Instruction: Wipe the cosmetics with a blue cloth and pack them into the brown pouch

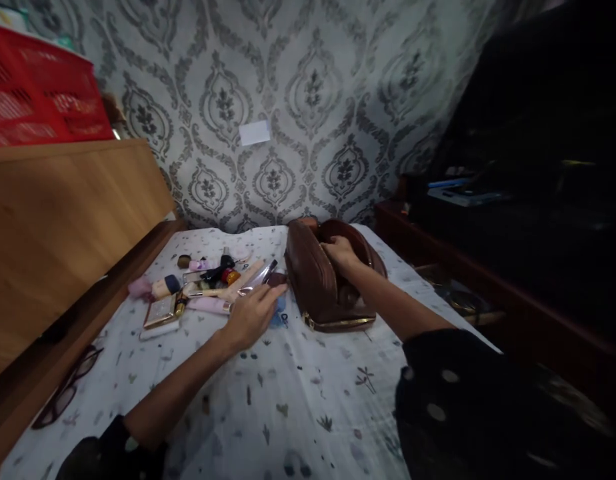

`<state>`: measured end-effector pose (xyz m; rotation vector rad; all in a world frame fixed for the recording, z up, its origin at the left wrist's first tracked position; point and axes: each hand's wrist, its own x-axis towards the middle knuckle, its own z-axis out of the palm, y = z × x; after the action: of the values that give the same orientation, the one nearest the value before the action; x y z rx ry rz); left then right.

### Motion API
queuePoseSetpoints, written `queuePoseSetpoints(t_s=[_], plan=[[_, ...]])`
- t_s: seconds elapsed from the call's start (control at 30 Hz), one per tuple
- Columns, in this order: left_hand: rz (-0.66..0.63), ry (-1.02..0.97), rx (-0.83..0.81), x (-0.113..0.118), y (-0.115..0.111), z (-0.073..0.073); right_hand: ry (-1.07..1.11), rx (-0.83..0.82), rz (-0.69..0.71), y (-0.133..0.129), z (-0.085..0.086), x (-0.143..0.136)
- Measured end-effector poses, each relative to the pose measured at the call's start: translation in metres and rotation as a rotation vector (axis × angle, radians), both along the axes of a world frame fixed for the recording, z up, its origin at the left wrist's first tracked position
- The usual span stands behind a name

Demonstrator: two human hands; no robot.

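A brown leather bag (311, 280) with a gold-coloured zip lies on the patterned white sheet, its top unzipped. My right hand (341, 253) is closed on the bag's edge at the opening; some fingertips are hidden. Just left of the bag, my left hand (253, 315) is palm down with fingers stretched out over the near side of a cosmetics pile. A clear-wrapped item (258, 277) and a dark brown rounded thing (276, 279) lie at its fingers. The pile also has a pink tube (208, 305), a gold-edged compact (162, 311) and a dark-capped bottle (166, 287).
Dark-framed glasses (63, 400) lie at the sheet's left edge, beside a wooden panel (73, 220). A red plastic basket (48, 87) stands on top of that panel. On the right is dark furniture (438, 293) with an open drawer. Patterned wallpaper (308, 100) closes off the back.
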<state>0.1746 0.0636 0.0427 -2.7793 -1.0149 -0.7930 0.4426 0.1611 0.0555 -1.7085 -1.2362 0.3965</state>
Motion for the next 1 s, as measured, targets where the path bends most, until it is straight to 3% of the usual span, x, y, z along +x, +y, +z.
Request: queuePoseSetpoints(t_s=[0.1, 0.13, 0.2, 0.3, 0.4, 0.53, 0.63, 0.73, 0.9, 1.0], plan=[[0.116, -0.048, -0.043, -0.037, 0.005, -0.005, 0.008, 0.083, -0.029, -0.028, 0.019, -0.003], [0.182, -0.065, -0.065, -0.049, 0.009, -0.005, 0.006, 0.209, -0.032, -0.042, 0.026, -0.008], [0.333, -0.099, -0.093, -0.069, 0.019, -0.001, -0.018, 0.438, 0.039, -0.072, 0.037, -0.026], [0.511, -0.132, -0.083, -0.088, 0.039, 0.008, -0.051, 0.615, 0.154, -0.113, 0.042, -0.066], [0.557, -0.008, -0.059, -0.09, 0.059, 0.015, -0.056, 0.534, 0.381, -0.131, 0.023, -0.11], [0.446, 0.3, -0.099, -0.08, 0.076, 0.017, 0.021, 0.288, 0.5, -0.119, -0.026, -0.154], [0.402, 0.476, -0.148, -0.072, 0.086, 0.015, 0.079, 0.13, 0.454, -0.106, -0.059, -0.168], [0.373, 0.529, -0.163, -0.067, 0.093, 0.012, 0.063, 0.106, 0.377, -0.102, -0.078, -0.169], [0.336, 0.556, -0.16, -0.066, 0.097, 0.011, -0.061, 0.209, 0.237, -0.103, -0.086, -0.163], [0.349, 0.534, -0.135, -0.062, 0.088, 0.014, -0.119, 0.15, 0.169, -0.1, -0.089, -0.162]])
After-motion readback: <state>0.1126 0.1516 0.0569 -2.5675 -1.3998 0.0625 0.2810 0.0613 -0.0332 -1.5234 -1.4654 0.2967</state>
